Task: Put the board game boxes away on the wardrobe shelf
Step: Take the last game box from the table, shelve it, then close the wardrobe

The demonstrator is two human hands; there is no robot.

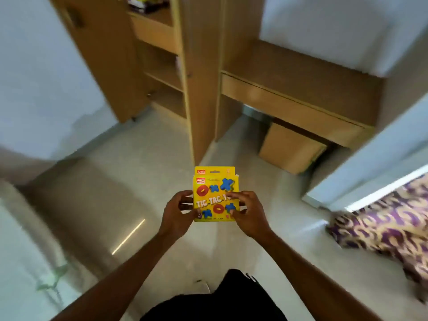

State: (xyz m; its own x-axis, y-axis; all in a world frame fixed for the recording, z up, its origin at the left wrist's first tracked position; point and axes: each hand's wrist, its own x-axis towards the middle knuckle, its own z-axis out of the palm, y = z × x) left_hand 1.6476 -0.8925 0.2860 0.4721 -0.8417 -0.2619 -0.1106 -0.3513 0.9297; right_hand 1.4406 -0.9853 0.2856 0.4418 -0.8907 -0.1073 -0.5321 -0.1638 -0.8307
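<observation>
Wall: a pale wall (pixel 34 72) fills the left side, blurred
Wardrobe door: a wooden door (pixel 97 54) stands swung open, just left of the shelves
Wardrobe shelves: the open wardrobe (pixel 162 66) shows several wooden shelves; the top one carries some blurred items, the lower ones look bare
Left hand: the left hand (pixel 177 214) grips the left edge of the boxes, fingers curled round the side and the thumb near the lower left corner
Game boxes: 2 yellow Tic Tac Toe boxes (pixel 215 193) are stacked face up, the rear one peeking out above the front one; they are held in the air over the floor, in front of the wardrobe and well apart from its shelves
Right hand: the right hand (pixel 247 214) clamps the right edge, fingertips (pixel 231 195) lying over the printed front and covering the end of the title
Desk: a wooden desk (pixel 301 98) stands right of the wardrobe
Cardboard box: a brown carton (pixel 289 149) sits on the floor under the desk
Bedding: a purple and cream patterned cloth (pixel 389 223) lies at the far right
</observation>
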